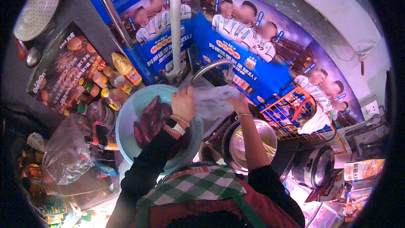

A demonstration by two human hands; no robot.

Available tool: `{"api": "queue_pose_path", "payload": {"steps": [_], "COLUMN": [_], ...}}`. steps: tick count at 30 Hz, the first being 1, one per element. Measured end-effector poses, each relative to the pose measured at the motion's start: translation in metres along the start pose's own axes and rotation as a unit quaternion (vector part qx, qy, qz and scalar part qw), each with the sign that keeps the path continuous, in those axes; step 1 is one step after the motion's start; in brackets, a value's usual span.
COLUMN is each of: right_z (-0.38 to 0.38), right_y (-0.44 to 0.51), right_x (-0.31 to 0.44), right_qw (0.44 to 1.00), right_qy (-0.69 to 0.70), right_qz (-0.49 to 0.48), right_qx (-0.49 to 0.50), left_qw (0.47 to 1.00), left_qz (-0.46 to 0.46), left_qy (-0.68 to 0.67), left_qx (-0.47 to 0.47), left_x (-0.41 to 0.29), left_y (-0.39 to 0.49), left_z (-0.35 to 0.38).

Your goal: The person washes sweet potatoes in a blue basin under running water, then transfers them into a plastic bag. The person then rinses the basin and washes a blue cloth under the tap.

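A crumpled translucent plastic bag (213,101) stretches between my two hands. My left hand (183,104), with a watch and a beaded bracelet at the wrist, is closed on the bag's left end above the basin's right side. My right hand (239,103) grips the other end, just below the tap's spout. Several purple sweet potatoes (145,126) lie inside the light-blue plastic basin (122,123); my left forearm hides part of them. Below my right forearm stands a round metal pot (232,145) with light thin sticks, possibly chopsticks, in it.
A curved metal tap (205,68) and a white vertical pipe (175,22) rise behind the bag. At right are an orange wire basket (286,104) and a rice cooker (311,167). Bottles, including a yellow one (126,68), and a clear plastic bag (68,152) crowd the left.
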State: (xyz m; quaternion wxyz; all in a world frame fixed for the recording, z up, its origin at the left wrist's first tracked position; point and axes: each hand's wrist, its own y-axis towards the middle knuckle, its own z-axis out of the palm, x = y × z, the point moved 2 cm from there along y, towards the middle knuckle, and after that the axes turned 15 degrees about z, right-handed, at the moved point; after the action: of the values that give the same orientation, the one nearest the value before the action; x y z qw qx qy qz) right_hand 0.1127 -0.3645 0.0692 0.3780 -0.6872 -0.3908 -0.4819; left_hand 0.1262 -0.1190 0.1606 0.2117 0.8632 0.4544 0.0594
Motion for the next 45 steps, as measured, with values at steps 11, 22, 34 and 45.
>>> {"api": "queue_pose_path", "payload": {"steps": [11,22,34,45], "right_z": [-0.024,-0.026,0.142,0.214], "right_y": [-0.004,0.002,-0.082,-0.163], "right_x": [0.003,0.044,0.111,0.087], "right_qw": [0.93,0.966,0.791,0.731], "right_qy": [-0.345,0.095,-0.221,-0.379], "right_qz": [0.05,0.09,-0.111,-0.355], "right_qx": [-0.119,0.221,0.559,0.442], "left_qw": [0.992,0.875,0.648,0.618], "left_qz": [-0.105,-0.17,-0.504,-0.554], "left_qy": [-0.04,-0.449,-0.451,-0.323], "left_qx": [-0.052,0.055,-0.351,-0.455], "left_x": [0.02,0.042,0.008,-0.048], "left_y": [0.009,-0.016,-0.189,-0.352], "left_z": [-0.027,-0.063,-0.29,-0.351]}}
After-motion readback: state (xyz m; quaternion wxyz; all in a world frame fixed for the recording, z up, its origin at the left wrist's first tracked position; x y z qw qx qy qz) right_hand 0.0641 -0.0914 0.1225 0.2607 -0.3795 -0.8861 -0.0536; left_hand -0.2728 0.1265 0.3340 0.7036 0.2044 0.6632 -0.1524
